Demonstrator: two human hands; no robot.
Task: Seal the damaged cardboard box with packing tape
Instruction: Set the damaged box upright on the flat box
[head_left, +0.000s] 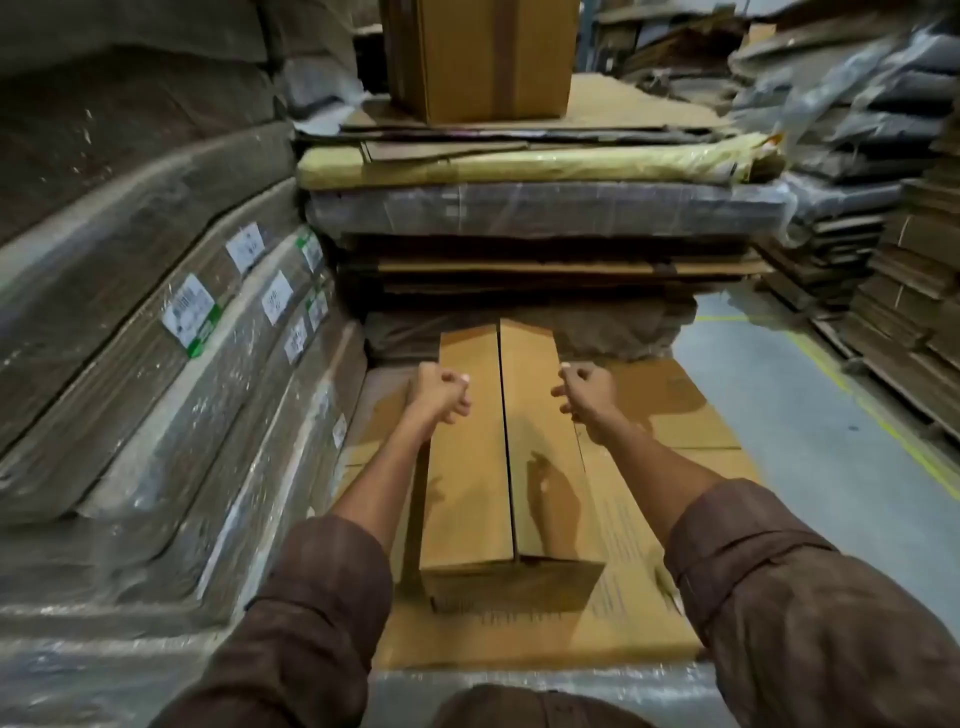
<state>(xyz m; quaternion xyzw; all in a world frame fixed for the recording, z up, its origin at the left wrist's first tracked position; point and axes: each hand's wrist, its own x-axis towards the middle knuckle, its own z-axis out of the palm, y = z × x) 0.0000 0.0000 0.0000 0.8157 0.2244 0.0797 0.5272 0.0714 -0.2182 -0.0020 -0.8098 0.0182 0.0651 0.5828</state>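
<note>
A long, narrow cardboard box lies lengthwise in front of me on flattened cardboard sheets. Its two top flaps are folded down and meet at a dark open seam along the middle. My left hand is over the far part of the left flap, fingers curled, with nothing visible in it. My right hand is over the right edge at the same distance, also curled and empty. Their shadows fall on the box top nearer to me. No packing tape is in view.
Plastic-wrapped bundles of flat cardboard rise in steps on the left. Ahead is a tall stack of sheets with a closed carton on top. More cardboard stacks stand right of a grey floor aisle with yellow lines.
</note>
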